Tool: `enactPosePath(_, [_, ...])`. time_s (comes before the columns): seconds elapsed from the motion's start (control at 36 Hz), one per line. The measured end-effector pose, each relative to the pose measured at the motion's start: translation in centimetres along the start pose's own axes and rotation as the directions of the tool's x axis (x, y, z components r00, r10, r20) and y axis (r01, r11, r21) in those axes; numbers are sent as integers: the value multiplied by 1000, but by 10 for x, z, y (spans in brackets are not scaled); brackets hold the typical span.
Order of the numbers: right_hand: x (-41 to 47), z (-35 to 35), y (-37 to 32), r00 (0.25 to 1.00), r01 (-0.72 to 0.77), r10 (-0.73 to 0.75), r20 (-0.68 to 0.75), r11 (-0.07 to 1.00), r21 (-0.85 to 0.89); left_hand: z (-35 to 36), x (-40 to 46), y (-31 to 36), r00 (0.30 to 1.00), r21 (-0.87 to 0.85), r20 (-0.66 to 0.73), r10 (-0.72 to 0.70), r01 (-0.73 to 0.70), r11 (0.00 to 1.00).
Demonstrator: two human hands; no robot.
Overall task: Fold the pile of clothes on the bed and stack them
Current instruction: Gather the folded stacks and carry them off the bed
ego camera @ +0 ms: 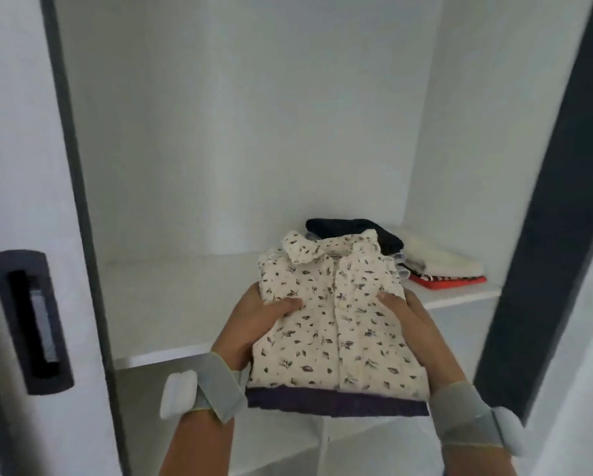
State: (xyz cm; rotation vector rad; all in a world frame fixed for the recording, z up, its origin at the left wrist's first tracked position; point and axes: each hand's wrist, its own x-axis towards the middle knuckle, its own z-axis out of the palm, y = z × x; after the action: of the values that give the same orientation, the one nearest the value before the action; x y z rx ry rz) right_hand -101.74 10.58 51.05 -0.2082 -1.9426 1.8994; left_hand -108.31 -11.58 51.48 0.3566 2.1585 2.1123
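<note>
A white wardrobe shelf (pixel 192 304) is carrying a small stack of folded clothes (pixel 436 266) at its right rear. In front of it, a folded leaf-print shirt (pixel 336 324) is lying on a folded purple garment (pixel 336 403), both being held up over the shelf's front edge. The left hand (pixel 253 324) is gripping the bundle's left side, thumb pressing on top; the right hand (pixel 408 317) is gripping the right side likewise. No writing is showing legibly.
</note>
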Motion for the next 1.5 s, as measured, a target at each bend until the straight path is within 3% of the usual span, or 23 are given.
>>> enactPosePath(0.22, [60, 39, -13, 982, 79, -69, 177, 996, -51, -25, 30, 16, 970, 100, -242, 36, -13, 995])
enactPosePath(0.39, [105, 70, -6, 962, 208, -156, 223, 949, -235, -37, 70, 2, 941, 64, -338, 2, 21, 998])
enactPosePath(0.69, [188, 91, -1, 937, 289, -165, 309, 861, -419, -41, 143, -9, 942, 37, -335, -10, 24, 999])
enactPosePath(0.89, [239, 104, 25, 958, 180, -56, 282, 881, -437, -47, 205, -19, 950, 142, -308, -48, 96, 985])
enactPosePath(0.97, [247, 113, 60, 959, 143, 27, 282, 814, -564, -48, 214, -47, 949, 178, -296, -106, 164, 970])
enactPosePath(1.08, [263, 124, 75, 970, 138, 22, 241, 767, -626, -54, 232, -63, 934, 206, -340, -111, 189, 960])
enactPosePath(1.5, [272, 123, 85, 972, 115, 51, 228, 746, -656, -54, 237, -71, 918, 205, -385, -92, 183, 962])
